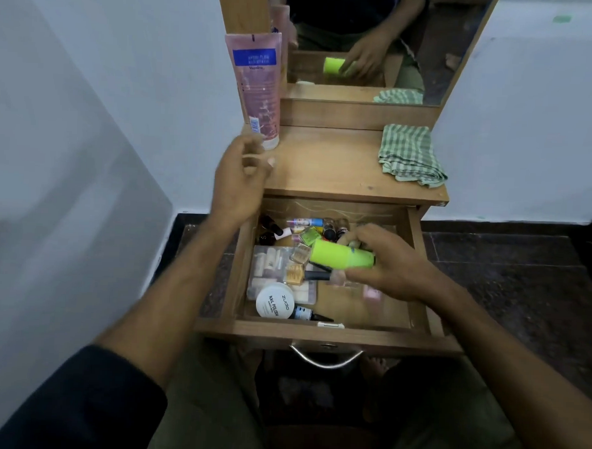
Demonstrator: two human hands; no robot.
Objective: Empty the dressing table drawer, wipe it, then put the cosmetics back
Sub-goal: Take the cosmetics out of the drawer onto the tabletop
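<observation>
The wooden drawer (321,336) of the dressing table stands pulled open, full of cosmetics. My right hand (390,268) grips a lime-green bottle (337,256) lying sideways above the drawer's middle. My left hand (242,178) hovers at the tabletop's left edge, fingers loosely curled, holding nothing, just below a tall pink lotion tube (259,88) standing upright. In the drawer lie a white nail-polish remover tub (274,301), a clear plastic box (272,274), and several small nail polish bottles (321,227) along the back.
A folded green checked cloth (409,154) rests on the tabletop's (330,168) right side. A mirror (368,42) rises behind it. White walls flank the table; dark stone floor lies to the right. A metal handle (325,356) hangs from the drawer front above my knees.
</observation>
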